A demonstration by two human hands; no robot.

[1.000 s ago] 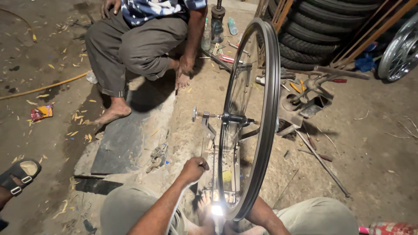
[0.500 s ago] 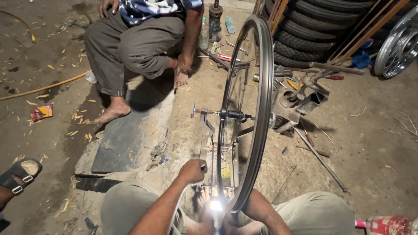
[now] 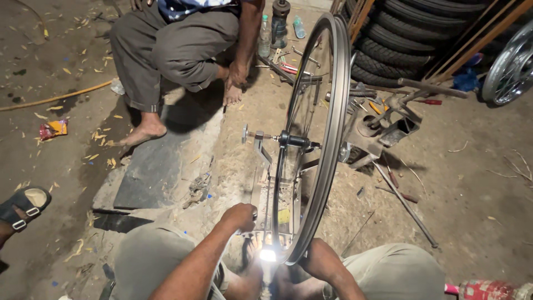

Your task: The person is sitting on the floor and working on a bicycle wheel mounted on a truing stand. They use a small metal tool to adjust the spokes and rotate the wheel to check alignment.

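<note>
A bare bicycle wheel [image 3: 327,139] stands upright in a metal truing stand [image 3: 260,153] on the dirt floor, its axle [image 3: 291,140] resting across the stand. My left hand [image 3: 239,216] is closed around a small dark tool, close to the spokes at the lower left of the wheel. My right hand [image 3: 308,256] reaches under the bottom of the rim and is mostly hidden behind it. A small bright lamp [image 3: 267,255] shines between my knees.
Another person [image 3: 177,50] squats across from me, one hand on the ground. Bottles [image 3: 265,36] and hand tools [image 3: 288,66] lie nearby. Stacked tyres [image 3: 411,39] and a second wheel [image 3: 511,66] stand at the right, a metal bracket [image 3: 388,128] beside the stand, a sandal [image 3: 25,205] at left.
My left hand stays at the spokes. The view has shifted slightly; the wheel and the squatting person keep their places.
</note>
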